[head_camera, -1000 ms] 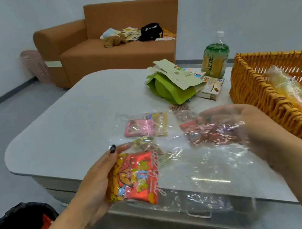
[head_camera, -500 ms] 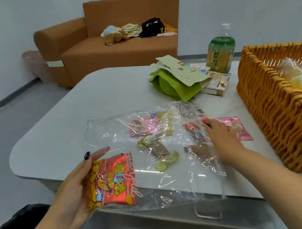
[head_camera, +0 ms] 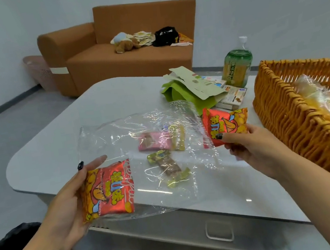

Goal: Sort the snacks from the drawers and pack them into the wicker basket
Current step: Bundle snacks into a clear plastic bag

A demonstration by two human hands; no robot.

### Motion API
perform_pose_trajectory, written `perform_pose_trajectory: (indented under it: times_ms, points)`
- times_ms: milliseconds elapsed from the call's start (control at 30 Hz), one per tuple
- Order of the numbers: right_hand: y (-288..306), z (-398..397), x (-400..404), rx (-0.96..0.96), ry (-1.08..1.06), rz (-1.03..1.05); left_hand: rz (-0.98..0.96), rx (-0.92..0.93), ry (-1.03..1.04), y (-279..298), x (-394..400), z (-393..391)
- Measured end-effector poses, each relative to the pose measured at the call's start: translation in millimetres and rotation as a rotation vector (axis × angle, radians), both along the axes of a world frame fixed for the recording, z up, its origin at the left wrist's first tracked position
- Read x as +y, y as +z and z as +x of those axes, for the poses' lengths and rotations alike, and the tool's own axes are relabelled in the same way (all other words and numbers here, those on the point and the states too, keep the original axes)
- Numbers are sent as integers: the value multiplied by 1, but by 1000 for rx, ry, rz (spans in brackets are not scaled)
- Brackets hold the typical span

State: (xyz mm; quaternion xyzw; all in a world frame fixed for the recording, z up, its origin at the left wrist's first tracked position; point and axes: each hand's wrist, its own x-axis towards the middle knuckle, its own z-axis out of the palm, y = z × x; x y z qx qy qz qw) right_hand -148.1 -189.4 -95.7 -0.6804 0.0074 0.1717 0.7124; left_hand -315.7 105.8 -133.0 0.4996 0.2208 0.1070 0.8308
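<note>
— How much of the basket (head_camera: 287, 119) do we get?

— Only its left part; the right edge cuts it off, and what's in the wrap (head_camera: 325, 101) inside we can't name.

— And the sweets in the clear bag (head_camera: 118, 136)?

— We see them through glare; their print is too small for us. The left hand (head_camera: 69, 205) hides the packet's (head_camera: 107, 191) left edge.
</note>
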Motion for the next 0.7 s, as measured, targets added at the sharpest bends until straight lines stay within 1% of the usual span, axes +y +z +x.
perform_pose_trajectory:
  times_ms: [233,300,400,433,500,533,567,633,700]
  points:
    - [16,-14,-18,-3,72,-104,6,-3,-1,2,-5,0]
    - [18,-18,-22,4,96,-95,7,-2,-2,1,-7,1]
    - [24,-23,-29,12,123,-11,4,-6,-2,1,-10,1]
    - [25,-25,-30,-48,124,-116,1,-8,-4,2,-11,1]
    - [24,-27,-34,-280,107,-598,-7,-11,-4,3,-13,2]
    - [23,-28,-35,-370,93,-768,-8,-12,-2,4,-13,3]
    - [24,-30,-36,-397,88,-813,-8,-11,1,4,-14,3]
    - [23,-33,-40,-370,102,-726,-8,-2,-1,3,-14,5]
    - [27,-35,-45,-346,114,-569,-3,7,-15,2,-16,5]
